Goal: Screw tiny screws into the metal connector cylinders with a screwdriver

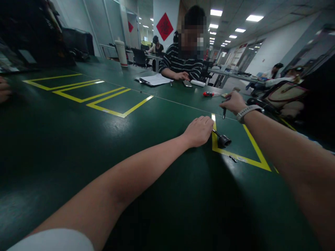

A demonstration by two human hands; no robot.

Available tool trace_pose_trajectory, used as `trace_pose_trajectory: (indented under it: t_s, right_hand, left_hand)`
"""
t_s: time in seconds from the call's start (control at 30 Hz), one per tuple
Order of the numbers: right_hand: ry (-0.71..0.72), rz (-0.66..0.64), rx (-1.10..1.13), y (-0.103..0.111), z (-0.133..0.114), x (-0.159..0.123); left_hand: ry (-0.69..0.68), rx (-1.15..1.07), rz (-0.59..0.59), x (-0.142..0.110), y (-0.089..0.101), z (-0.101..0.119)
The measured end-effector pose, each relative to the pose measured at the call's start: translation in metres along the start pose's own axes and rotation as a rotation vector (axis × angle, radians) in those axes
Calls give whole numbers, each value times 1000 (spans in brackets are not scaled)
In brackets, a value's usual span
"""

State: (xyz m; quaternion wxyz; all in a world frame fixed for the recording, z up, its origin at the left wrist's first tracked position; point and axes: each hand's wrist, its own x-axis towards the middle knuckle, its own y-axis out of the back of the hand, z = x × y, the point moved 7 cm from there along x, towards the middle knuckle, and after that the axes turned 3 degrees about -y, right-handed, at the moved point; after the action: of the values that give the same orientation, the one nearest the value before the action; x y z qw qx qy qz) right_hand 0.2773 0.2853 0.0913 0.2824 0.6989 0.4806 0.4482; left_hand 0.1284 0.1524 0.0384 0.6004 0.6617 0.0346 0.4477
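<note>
gripping a dark cup-ended tool point(224, 141) in curled left hand point(200, 130) at yellow tape point(246, 160), aiming its long axis rightward and nearer, hiding its handle; pinching a near-upright dark rod point(224, 113) in right hand point(235, 103), covering its top.

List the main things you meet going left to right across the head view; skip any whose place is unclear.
Another person's hand, pale tumbler, papers, left hand, dark cup-shaped piece, pale wristband on the right wrist.
</note>
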Motion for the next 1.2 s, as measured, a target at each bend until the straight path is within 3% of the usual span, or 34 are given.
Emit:
trace_pose_trajectory:
  t_s: [0.13, 0.27, 0.37, 0.43, 0.53, 0.63, 0.73, 0.9, 1.03, 1.2]
  right_hand:
    - [38, 85, 108, 32, -23, -53]
    - [242, 62, 401, 54, -65, -143]
    - [276, 6, 535, 61, -87, -210]
    - [274, -32, 649, 62, -97, -245]
    - [243, -74, 789, 55, -107, -280]
    - [219, -74, 777, 46, -115, -300]
    - [211, -115, 791, 40, -118, -311]
    - [240, -202, 992, 45, -111, -320]
    - [174, -332, 1331, 42, -105, -324]
    - [45, -420, 1437, 31, -100, -324]
  left_hand:
    - [89, -51, 132, -2, 13, -7]
    - [179, -199, 236, -12, 33, -9]
    - [171, -477, 258, -39, 58, 4]
    - [172, -711, 173, -65, 72, 20]
    - [143, -911, -73, -103, 85, 55]
    - [230, -937, -162, -126, 91, 72]
    - [310, -957, -188, -135, 89, 72]
    - [362, -917, -70, -144, 89, 50]
    - [422, -819, 25, -151, 91, 32]
    - [361, -842, -13, -151, 86, 35]
